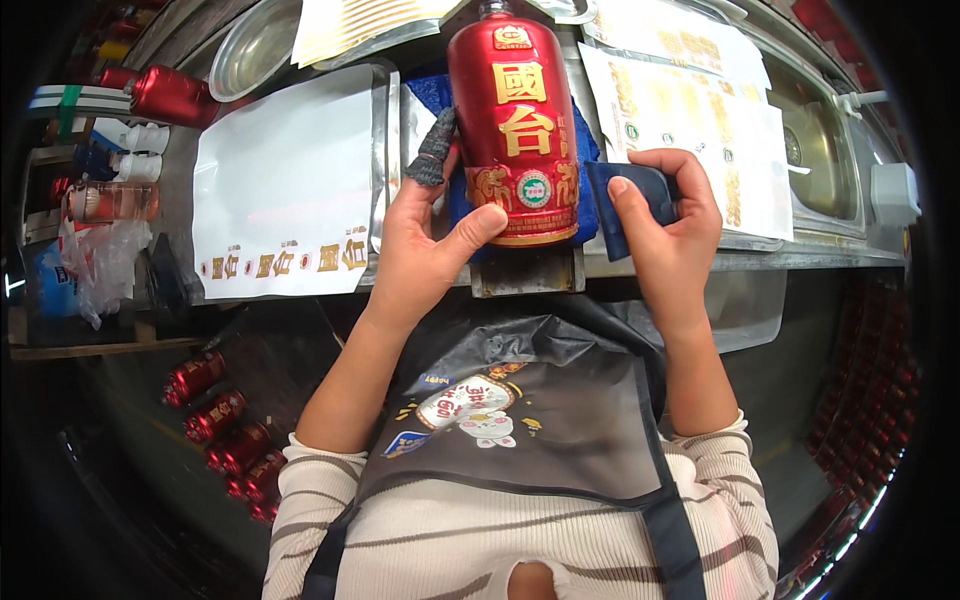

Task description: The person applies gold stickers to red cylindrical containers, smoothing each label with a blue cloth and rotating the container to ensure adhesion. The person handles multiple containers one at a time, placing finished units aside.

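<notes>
A glossy red bottle (515, 80) with gold lettering and a round green-and-white emblem stands or leans on a blue cloth (590, 195) at the bench's front edge. My left hand (430, 225) grips its lower left side, thumb across the front near the base. A dark grey knitted cover (432, 150) is on one finger of that hand. To the right of the bottle, my right hand (672, 215) pinches a folded dark blue cloth (625, 205) between thumb and fingers. Its edge is close to the bottle's lower right side.
White transfer sheets with gold print lie to the left (285, 180) and right (700, 140). A metal bowl (255, 50) sits at the back left, beside a lying red bottle (170, 97). A metal sink (820, 150) is at the right. Several red bottles (215, 415) stand low on the left.
</notes>
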{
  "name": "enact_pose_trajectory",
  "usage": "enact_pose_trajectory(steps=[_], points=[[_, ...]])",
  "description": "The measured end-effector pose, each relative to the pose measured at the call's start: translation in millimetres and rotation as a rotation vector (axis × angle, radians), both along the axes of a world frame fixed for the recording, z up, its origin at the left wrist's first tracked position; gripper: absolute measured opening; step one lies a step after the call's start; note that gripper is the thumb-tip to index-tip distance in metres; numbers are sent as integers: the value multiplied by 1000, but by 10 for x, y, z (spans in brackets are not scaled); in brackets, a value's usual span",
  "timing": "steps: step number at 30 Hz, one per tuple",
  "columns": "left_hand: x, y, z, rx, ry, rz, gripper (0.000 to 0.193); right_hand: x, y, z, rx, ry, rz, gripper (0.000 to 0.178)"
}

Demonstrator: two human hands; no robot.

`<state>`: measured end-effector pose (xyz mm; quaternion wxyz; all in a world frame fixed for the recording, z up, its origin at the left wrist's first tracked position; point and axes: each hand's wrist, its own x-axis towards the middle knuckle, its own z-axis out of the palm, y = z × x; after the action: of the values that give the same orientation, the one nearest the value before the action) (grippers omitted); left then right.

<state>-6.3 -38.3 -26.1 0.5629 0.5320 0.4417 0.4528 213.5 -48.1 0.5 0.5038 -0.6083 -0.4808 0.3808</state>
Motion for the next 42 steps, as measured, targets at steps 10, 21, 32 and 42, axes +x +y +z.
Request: enact_pose_trajectory(steps=[10, 21, 32, 42], points=[[42, -85, 32, 545, 650, 147, 59, -75, -85, -50, 123, 90, -5, 21], [54, -247, 152, 667, 989, 137, 41, -172, -3, -75, 393, -119, 34, 26], [-21, -567, -48, 569, 929, 189, 47, -164, 62, 88, 685, -534, 274, 37], [-130, -421, 3, 571, 754, 163, 41, -227, -170, 174, 699, -578, 514, 41]])
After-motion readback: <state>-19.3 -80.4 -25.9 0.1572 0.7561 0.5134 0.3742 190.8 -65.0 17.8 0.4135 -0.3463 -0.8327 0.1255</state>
